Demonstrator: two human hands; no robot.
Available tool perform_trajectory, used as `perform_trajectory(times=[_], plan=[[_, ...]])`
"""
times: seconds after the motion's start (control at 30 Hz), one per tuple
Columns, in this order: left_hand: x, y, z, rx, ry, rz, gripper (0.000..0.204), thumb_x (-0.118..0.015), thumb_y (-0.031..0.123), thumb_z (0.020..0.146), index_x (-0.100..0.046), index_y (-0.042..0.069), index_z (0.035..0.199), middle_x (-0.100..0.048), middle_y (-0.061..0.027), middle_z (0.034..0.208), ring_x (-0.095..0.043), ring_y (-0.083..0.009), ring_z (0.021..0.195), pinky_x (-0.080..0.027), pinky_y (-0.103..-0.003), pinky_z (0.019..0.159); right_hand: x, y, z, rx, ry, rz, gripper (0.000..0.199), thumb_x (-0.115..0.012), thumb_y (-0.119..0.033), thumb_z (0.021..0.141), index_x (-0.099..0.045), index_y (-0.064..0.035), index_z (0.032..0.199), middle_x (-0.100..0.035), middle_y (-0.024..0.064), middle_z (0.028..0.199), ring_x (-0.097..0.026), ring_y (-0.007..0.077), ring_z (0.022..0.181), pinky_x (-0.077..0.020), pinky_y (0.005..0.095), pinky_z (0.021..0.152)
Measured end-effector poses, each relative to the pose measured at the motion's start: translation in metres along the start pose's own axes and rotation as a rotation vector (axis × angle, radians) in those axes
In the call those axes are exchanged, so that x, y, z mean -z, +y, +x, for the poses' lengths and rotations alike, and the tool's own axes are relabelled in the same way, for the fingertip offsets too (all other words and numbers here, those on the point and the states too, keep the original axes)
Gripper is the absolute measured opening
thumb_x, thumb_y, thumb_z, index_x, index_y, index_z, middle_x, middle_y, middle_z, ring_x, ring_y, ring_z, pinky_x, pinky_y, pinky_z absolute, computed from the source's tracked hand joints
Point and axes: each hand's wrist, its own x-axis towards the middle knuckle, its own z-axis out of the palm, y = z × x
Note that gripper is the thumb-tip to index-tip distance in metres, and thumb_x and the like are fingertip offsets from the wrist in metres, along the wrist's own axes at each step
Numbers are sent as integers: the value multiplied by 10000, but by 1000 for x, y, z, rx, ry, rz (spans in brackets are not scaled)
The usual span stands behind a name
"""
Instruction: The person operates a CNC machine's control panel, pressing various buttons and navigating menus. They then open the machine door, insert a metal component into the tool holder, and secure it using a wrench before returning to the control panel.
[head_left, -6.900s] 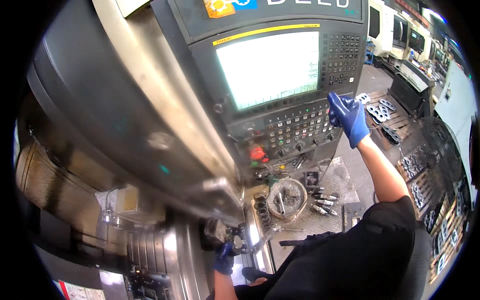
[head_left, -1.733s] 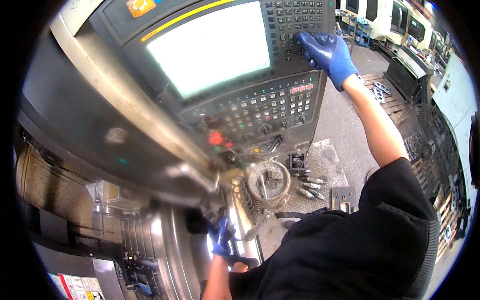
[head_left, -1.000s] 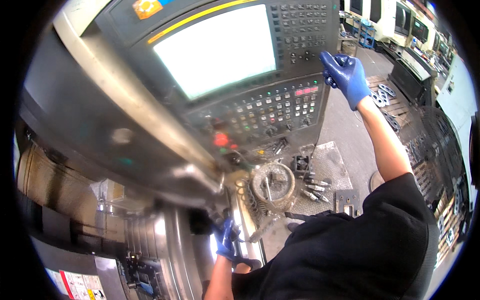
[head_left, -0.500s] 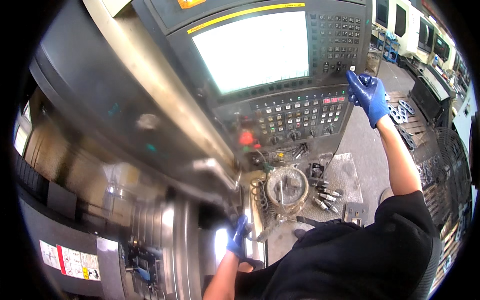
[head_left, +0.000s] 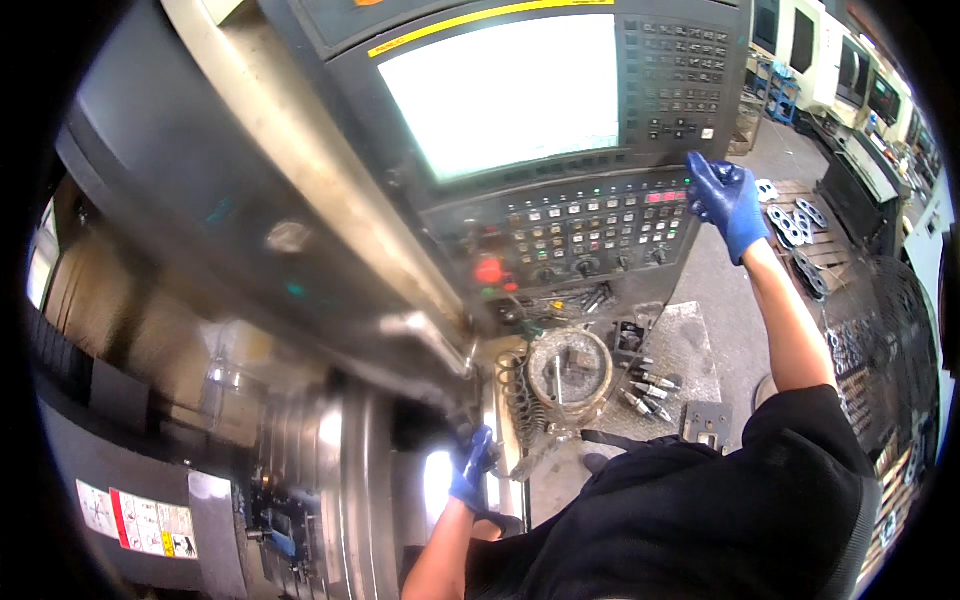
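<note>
My right hand (head_left: 727,205), in a blue coated glove, is held at the right edge of a machine's control panel (head_left: 590,232). Its fingers are curled in, with one digit pointing up toward the panel, just below a white key (head_left: 707,133). Nothing shows in its grip. Above the button rows is a bright, washed-out screen (head_left: 505,90). Low beside the machine's door edge, my left hand (head_left: 473,466), also in a blue glove, has its fingers bent around something I cannot make out. A coiled hose (head_left: 512,385) hangs close to it.
A round, dirty metal container (head_left: 570,370) stands below the panel, next to several metal tool holders (head_left: 652,392). The machine's interior (head_left: 330,480) lies at the left. Flat metal parts (head_left: 790,226) rest on a wooden pallet at the right. A red knob (head_left: 488,270) sticks out from the panel.
My right hand has drawn slightly down and away from the white key. My left hand stays by the door edge. The whole view has shifted a little.
</note>
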Motion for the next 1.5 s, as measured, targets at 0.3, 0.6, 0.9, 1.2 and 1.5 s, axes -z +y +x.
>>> perform_trajectory(times=[0.3, 0.6, 0.9, 1.2, 1.5], plan=[[18, -17, 16, -40, -174, -30, 236, -670, 141, 945, -549, 99, 1143, -644, -39, 890, -654, -158, 715, -559, -295, 585, -4, -13, 6, 61, -5, -103, 484, -675, -443, 933, -652, -26, 689, -595, 8, 578, -544, 69, 522, -415, 251, 498], [-10, 9, -5, -72, -66, -56, 171, -666, 177, 951, -564, 106, 1069, -628, -29, 800, -619, -138, 638, -532, -279, 587, -10, -23, 14, 115, 42, -148, 492, -649, -425, 939, -647, -35, 640, -590, 16, 534, -531, 78, 509, -411, 273, 514], [-7, 4, 2, -40, -104, -12, 276, -674, 230, 943, -573, 86, 1156, -620, -24, 813, -607, -157, 705, -517, -308, 644, 5, -79, 33, 262, 129, -36, 464, -660, -423, 937, -685, -14, 718, -604, 19, 577, -535, 69, 547, -419, 269, 529], [-1, -1, 6, -90, -129, -25, 267, -696, 160, 924, -512, 129, 1115, -600, -8, 758, -601, -124, 627, -537, -305, 588, 10, -96, 52, 386, 235, -144, 394, -716, -381, 912, -674, -34, 731, -610, 6, 629, -536, 70, 507, -422, 238, 484], [-10, 9, -5, -25, -34, -17, 277, -709, 157, 913, -573, 77, 1141, -625, -35, 834, -613, -157, 754, -536, -327, 712, 25, -75, 34, 200, 132, 42, 387, -703, -347, 931, -665, -26, 719, -609, 14, 598, -552, 73, 519, -427, 242, 506]])
